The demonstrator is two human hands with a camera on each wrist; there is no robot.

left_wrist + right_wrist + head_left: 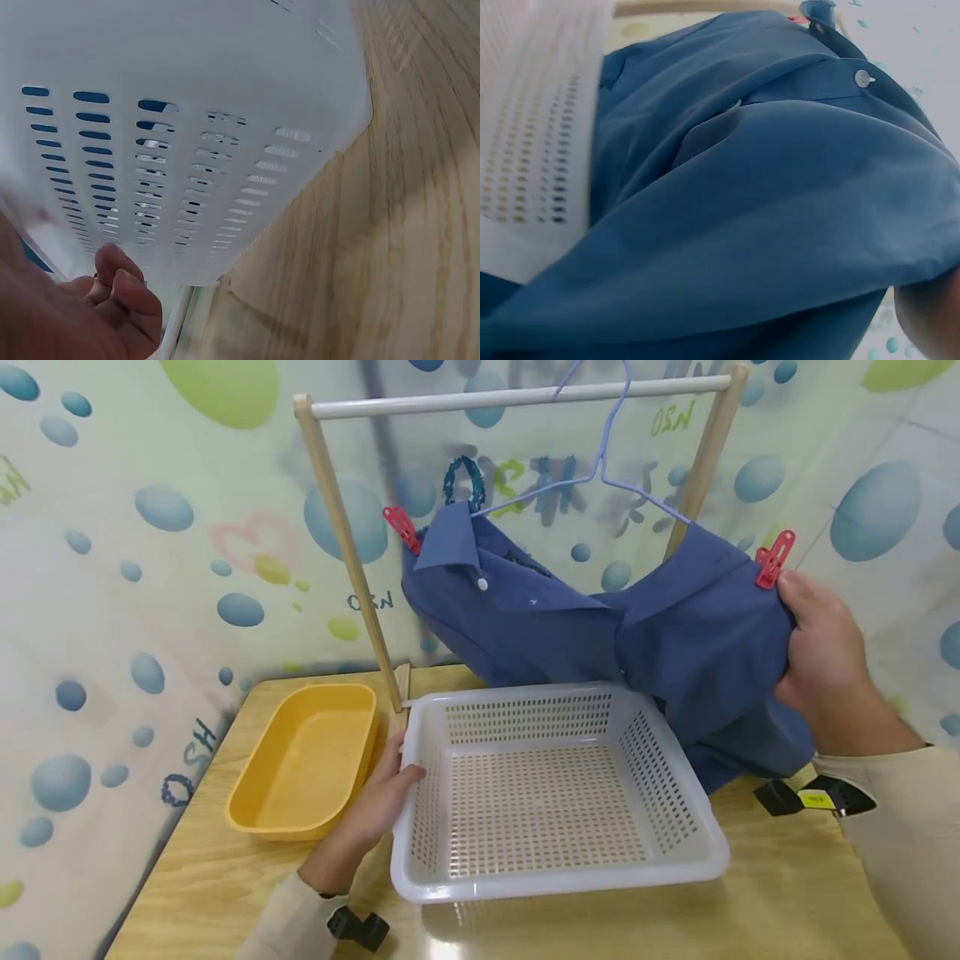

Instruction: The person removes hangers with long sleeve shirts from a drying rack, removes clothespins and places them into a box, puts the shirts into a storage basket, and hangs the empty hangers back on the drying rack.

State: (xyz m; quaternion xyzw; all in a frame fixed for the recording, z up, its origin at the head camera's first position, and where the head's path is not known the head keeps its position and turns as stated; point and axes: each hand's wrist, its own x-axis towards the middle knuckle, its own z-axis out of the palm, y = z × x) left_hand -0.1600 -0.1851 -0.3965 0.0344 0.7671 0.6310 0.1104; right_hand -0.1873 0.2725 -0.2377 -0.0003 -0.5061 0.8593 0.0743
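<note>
So the right hand [825,652] has a pinch on the edge of a blue shirt [697,618], thumb on the front of the cloth, just below a red clip [774,560]. The shirt is on a thin purplish hanger [604,453], up and to the left of that grip, and it stretches pretty much sideways: long way across from the hand to a second red clip [402,530] at the far left end, sagging in the middle. Collar points up, and a white button [482,584] shows below the collar flap well left of the hand. Some of the cloth droops below the grip, behind and beside a white basket [562,887]. Left hand [381,802] is curled onto that basket's left rim, and a yellow tray [307,768] sits just left of it. White rod [450,403] of the rack runs across above both grips. As for writing: the backdrop [247,727] has letters and digits all over, with an O, 2 and H in a row up and left of the right hand. There's a yellow label [816,798] on the strap under the right hand, too small to read, sorry.
</note>
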